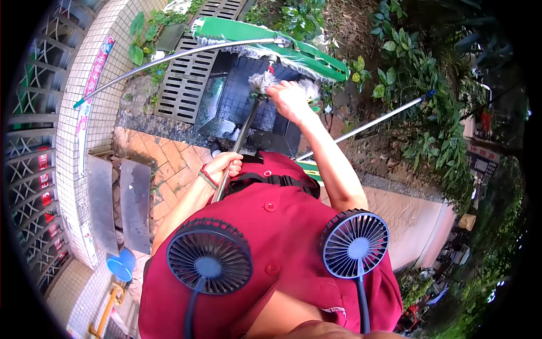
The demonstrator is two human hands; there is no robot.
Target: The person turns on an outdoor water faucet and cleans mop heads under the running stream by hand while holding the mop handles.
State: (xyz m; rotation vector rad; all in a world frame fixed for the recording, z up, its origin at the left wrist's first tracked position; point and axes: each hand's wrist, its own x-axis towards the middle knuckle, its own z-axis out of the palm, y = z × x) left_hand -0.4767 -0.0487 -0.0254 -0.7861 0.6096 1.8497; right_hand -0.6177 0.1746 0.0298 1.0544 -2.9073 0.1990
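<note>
My left hand [224, 166] is closed around the metal pole of a mop [247, 127], low in front of my body. The pole slants up to a head of grey-white strands [262, 82] over a dark tiled basin [243, 90]. My right hand [291, 101] is closed on the strands, with more of them showing beyond the knuckles. A tap with a red part [271, 69] stands just beyond the hand. Behind it lies a wide green dust mop [248, 31] with white fringe, its thin metal handle [186, 53] reaching left.
A slotted drain grate [183, 85] is left of the basin. Another pole with a blue tip [389, 116] slants out to the right by the plants [418, 85]. A white-tiled wall [73, 147], dark slabs [135, 198] and a blue bucket [121, 265] are at left.
</note>
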